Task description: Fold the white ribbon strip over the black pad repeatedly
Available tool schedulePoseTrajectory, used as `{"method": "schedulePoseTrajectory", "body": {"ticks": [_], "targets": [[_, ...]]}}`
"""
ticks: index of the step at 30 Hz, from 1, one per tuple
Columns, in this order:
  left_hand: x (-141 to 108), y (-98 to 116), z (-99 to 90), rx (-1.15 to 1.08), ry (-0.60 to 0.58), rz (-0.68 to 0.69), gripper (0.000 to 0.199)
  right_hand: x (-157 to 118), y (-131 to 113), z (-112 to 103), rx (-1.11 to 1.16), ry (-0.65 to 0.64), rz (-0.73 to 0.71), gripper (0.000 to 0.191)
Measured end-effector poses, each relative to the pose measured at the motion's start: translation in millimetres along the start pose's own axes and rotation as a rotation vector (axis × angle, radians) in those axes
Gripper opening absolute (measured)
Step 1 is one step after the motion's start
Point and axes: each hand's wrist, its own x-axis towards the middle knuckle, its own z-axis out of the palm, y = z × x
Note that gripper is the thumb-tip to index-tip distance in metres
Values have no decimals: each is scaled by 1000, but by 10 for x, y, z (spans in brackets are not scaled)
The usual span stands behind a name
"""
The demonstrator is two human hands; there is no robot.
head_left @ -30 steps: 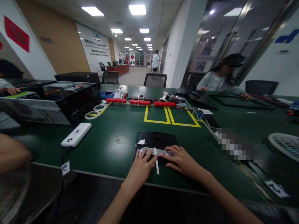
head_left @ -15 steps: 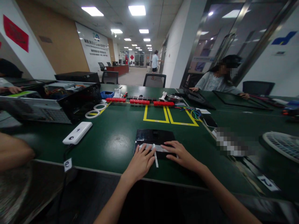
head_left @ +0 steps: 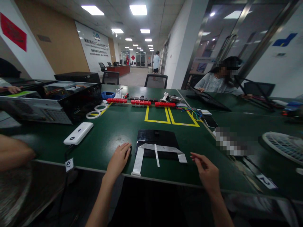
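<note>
A black rectangular panel (head_left: 163,135) lies on the green table with a flat grey-white ribbon cable (head_left: 139,160) over it. The cable's left end hangs toward the front edge, its right end rests past the panel's lower right corner, and a narrow white strip (head_left: 157,156) crosses it. My left hand (head_left: 119,157) rests left of the panel, fingers stretched out and holding nothing. To the right of the panel is my right hand (head_left: 205,168), its fingers loosely bent and apart, with nothing visible in them. Neither hand touches the panel or the cable.
An open computer case (head_left: 66,108), tape rings (head_left: 93,114) and a white box (head_left: 79,133) are at the left. Red trays (head_left: 141,102) line the back. A phone (head_left: 210,121), cables and a fan (head_left: 282,146) stand right. Another person (head_left: 216,78) handles black frames.
Both my hands have lifted off the panel and moved apart to its two sides, uncovering the ribbon cable. The person across the table has raised a black frame.
</note>
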Motion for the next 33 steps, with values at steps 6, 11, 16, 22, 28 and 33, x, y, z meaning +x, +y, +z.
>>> {"method": "schedulePoseTrajectory", "body": {"ticks": [6,11,16,22,28,33], "targets": [[-9,39,38,85,-48,28,33,131,-294,233,-226,-273,-383,28],[-10,7,33,64,-41,30,32,343,-619,560,-425,-628,-509,46],[-11,-5,35,69,-26,40,32,477,-830,823,-523,-890,-487,60],[-10,4,13,42,-28,31,32,577,-780,779,-493,-1002,-440,60],[-13,34,-20,29,-40,16,32,649,-472,514,-496,-988,-366,61],[-13,50,-30,35,-34,9,31,760,-23,172,-495,-969,-264,65]]}}
